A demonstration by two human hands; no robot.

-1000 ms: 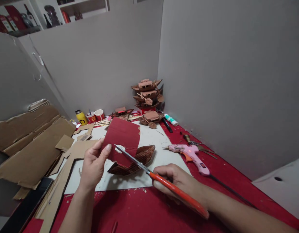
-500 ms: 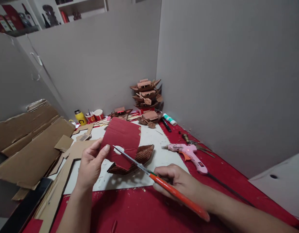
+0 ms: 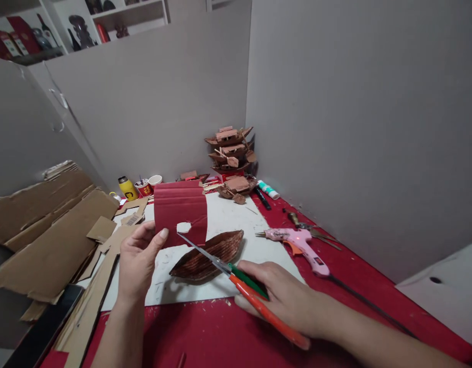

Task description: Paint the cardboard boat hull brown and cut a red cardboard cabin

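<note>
A red piece of cardboard (image 3: 180, 207) with creases and a small hole cut through it is pinched by its left edge in my left hand (image 3: 138, 260). My right hand (image 3: 282, 289) grips scissors (image 3: 220, 265) with one orange and one green handle. Their blades point up and left, the tip at the cardboard just below the hole. Behind the blades a brown model boat hull (image 3: 228, 245) rests on the white board (image 3: 236, 217).
To the right lie a pink glue gun (image 3: 297, 240), pliers (image 3: 316, 231), a black marker (image 3: 263, 199) and a white-and-green tube (image 3: 268, 189). Finished model boats (image 3: 230, 148) are stacked at the back corner. Cardboard sheets (image 3: 52, 240) lean on the left, near a yellow bottle (image 3: 127, 188).
The red cardboard has turned more upright and shifted slightly left and up, uncovering more of the hull. My right hand and the scissors moved a little left, and the green handle now shows more.
</note>
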